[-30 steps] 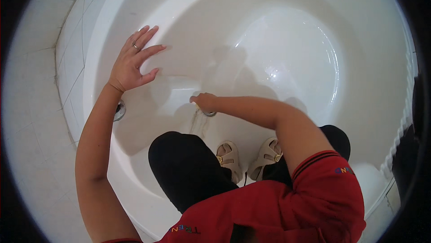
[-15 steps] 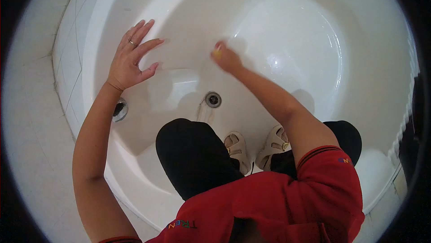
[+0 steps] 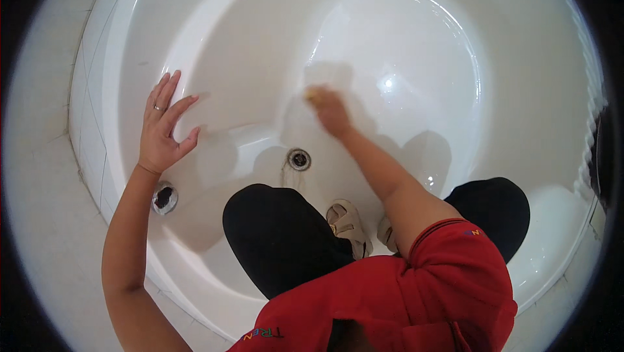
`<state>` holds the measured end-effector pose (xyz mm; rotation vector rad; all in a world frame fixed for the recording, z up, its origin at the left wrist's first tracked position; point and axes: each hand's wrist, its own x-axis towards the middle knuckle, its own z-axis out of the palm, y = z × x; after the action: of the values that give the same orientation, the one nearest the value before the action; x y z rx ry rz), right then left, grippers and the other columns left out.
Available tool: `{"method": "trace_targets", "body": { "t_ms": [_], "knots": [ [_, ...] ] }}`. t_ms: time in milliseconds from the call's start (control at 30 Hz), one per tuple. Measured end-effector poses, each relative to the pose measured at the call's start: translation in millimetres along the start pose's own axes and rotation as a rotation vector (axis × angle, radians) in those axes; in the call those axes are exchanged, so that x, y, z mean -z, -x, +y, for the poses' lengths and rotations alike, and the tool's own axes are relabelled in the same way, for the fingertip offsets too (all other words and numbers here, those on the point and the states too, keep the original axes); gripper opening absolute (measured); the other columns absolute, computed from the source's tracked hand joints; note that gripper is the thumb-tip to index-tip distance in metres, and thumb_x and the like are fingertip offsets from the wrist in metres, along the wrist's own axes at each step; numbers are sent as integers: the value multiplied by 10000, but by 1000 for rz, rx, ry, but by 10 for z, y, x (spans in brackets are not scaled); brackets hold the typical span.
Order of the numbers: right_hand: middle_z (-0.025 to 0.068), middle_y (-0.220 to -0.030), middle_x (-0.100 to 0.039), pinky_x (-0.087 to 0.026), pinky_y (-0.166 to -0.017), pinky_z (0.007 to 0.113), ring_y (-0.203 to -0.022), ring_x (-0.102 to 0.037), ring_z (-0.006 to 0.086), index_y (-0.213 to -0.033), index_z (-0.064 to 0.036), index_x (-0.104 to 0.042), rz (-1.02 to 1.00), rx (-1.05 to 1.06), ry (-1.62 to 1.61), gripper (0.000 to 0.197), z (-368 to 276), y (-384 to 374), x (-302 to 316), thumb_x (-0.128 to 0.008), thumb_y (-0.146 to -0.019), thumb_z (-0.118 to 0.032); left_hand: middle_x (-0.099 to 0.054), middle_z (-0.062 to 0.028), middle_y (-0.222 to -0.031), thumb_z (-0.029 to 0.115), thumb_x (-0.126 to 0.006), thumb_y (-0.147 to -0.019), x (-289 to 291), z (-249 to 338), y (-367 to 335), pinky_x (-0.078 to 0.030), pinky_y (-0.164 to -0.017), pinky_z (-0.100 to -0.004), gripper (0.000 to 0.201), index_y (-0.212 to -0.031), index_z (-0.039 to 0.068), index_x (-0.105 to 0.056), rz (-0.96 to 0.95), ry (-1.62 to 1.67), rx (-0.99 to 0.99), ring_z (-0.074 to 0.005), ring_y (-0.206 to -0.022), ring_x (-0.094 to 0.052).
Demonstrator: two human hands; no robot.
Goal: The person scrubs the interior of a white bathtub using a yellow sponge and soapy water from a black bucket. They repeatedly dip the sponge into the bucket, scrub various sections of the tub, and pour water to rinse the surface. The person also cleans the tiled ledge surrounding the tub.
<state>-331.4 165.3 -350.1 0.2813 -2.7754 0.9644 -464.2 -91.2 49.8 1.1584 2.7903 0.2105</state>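
Note:
My left hand (image 3: 162, 130), with a ring on one finger, is spread open against the inner left side of a white bathtub (image 3: 250, 53). It holds nothing. Low over the tub floor, beyond the drain, my right hand (image 3: 333, 113) is closed and smeared by motion. A small yellow thing, perhaps a sponge (image 3: 313, 96), shows at its fingertips; most of it is hidden by the hand. Wet, glossy patches shine on the tub floor to the right of this hand.
A round metal drain (image 3: 299, 159) lies in the tub floor, with brownish streaks beside it. On the left wall is a round chrome fitting (image 3: 165, 197) with a dark hole. My sandalled feet (image 3: 349, 225) stand inside the tub. Pale tiles (image 3: 49, 176) border it at left.
The camera view has shifted a little. My right hand has moved slightly nearer over the tub floor, still gripping the yellow thing. The left hand stays spread against the tub side.

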Motion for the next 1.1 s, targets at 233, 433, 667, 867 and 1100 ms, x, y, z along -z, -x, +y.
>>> {"method": "trace_targets", "body": {
  "t_ms": [233, 433, 667, 867, 1100],
  "knots": [
    [207, -1390, -432, -313, -1035, 507, -1310, -382, 361, -1270, -59, -503, 577, -665, 308, 528, 958, -768, 1126, -549, -748, 0, -346, -154, -1514, 84, -726, -659, 46, -17, 53, -251, -1136, -486, 533, -1180, 114, -618, -28, -6, -4, -376, -1410, -281],
    [254, -1401, -424, -282, -1126, 436, -1337, -349, 393, -1258, 35, -486, 272, -406, -263, 570, 682, -1637, 523, -554, -693, 17, -348, -171, -1509, 80, -723, -663, 93, -35, 131, -255, -1133, -491, 523, -1174, 109, -615, -38, -22, 14, -386, -1407, -282],
    [187, -1450, -399, -273, -1148, 416, -1357, -375, 303, -1359, 30, -429, -619, 335, -284, 431, -552, 160, -248, -360, -954, -100, -364, -143, -1502, 121, -728, -648, 64, -30, 104, -284, -1112, -494, 531, -1169, 146, -634, -16, 1, 11, -376, -1386, -313],
    [159, -1282, -542, -378, -1059, 427, -1243, -476, 327, -1120, -38, -600, -551, 475, -397, 347, 31, -647, 445, -538, -781, 1, -378, -145, -1494, 126, -729, -642, -27, -1, -57, -293, -1109, -488, 527, -1161, 137, -642, 9, 44, -35, -379, -1380, -324],
    [195, -1069, -615, -440, -934, 444, -1041, -546, 378, -1121, -133, -668, -72, -36, 75, 356, 1967, -2316, 2414, -539, -805, -31, -389, -153, -1485, 106, -732, -629, 93, -10, 54, -302, -1105, -488, 522, -1143, 122, -640, 20, 15, -15, -383, -1379, -331]
  ]
}}
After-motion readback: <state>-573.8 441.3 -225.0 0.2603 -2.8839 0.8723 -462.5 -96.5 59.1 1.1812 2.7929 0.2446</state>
